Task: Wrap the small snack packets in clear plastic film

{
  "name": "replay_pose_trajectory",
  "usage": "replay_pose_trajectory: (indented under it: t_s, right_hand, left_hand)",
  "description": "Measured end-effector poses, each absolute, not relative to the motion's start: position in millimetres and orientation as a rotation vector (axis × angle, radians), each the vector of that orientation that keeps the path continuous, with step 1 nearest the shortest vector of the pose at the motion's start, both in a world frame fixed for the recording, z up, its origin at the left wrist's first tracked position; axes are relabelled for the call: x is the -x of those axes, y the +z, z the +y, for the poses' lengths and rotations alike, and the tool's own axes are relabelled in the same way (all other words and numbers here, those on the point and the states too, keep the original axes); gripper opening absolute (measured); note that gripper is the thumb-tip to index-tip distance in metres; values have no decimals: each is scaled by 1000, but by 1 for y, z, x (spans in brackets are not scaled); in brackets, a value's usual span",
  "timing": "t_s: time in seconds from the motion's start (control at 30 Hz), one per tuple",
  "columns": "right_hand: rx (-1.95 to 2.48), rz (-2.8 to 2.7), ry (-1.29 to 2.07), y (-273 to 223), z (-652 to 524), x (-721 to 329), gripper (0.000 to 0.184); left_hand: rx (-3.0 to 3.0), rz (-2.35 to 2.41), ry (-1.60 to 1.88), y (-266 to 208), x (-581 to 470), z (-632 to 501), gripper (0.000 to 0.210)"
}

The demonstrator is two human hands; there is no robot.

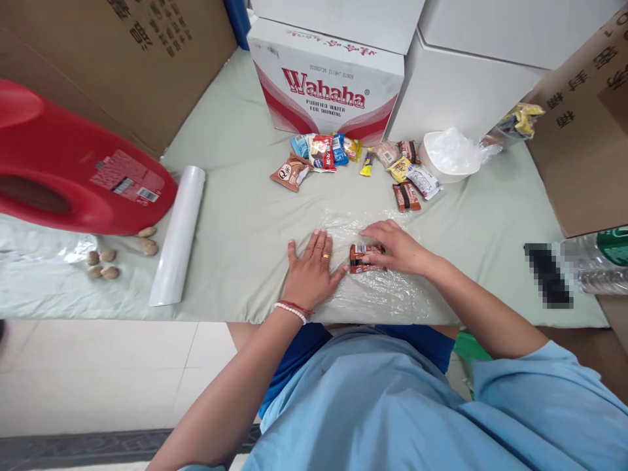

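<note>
My left hand [311, 273] lies flat on the table with its fingers spread, pressing on the left side of a sheet of clear plastic film [392, 294]. A small brown-and-red snack packet [360, 259] rests on the film, just right of my left thumb. Over the packet's right part reaches my right hand [400, 247], its thumb across the wrapper and its fingers stretched out past the far edge. These fingers are apart, not closed around the packet. Part of the wrapper is hidden under the right hand.
Several wrapped snacks [321, 154] lie by a Wahaha water box [326, 85]. A white bowl [441, 173] holding a plastic bag stands right of them. At left are a film roll [179, 235], a red jug [73, 170] and several nuts [108, 271]. Bottles [593, 261] lie far right.
</note>
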State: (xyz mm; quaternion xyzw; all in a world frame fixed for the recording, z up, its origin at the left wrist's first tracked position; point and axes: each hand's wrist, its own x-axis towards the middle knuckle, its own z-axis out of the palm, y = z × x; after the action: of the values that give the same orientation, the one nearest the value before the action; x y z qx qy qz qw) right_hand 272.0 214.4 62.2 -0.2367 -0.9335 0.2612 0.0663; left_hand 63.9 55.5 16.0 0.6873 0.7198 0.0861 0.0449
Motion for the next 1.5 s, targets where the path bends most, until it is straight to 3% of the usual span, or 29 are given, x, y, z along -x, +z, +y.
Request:
replay_pose_trajectory:
  t_s: [0.1,0.27,0.63,0.83,0.93,1.03,1.13,1.3,1.43,1.5]
  right_hand:
    - [668,-2924,723,58,199,-282,62]
    - [781,-2921,593,65,181,-290,45]
    - [840,-2819,598,61,204,-288,51]
    - [1705,-2457,214,69,289,-286,65]
    - [1877,-2464,197,66,311,-282,57]
    - [1811,-2442,155,72,312,-286,42]
    - [1486,-2451,184,89,293,-295,45]
    - [796,-2681,616,104,228,-298,47]
    - [806,-2828,732,87,192,-290,47]
    - [831,-2869,762,78,188,-289,56]
  left_hand:
    - [-2095,2196,269,16,-63,56,76]
    - [-2089,2202,289,17,-63,57,76]
    - [-2102,2202,302,16,-64,58,77]
    - [-2098,2197,275,16,-63,59,79]
    - [-2098,2195,261,16,-63,59,79]
    - [-2085,2200,260,17,-63,59,77]
    - [-2075,2197,278,17,-63,59,74]
    - [-2082,2195,335,16,-62,58,72]
    - [-2094,2187,347,15,-62,58,73]
    - [-2096,2188,342,15,-62,58,73]
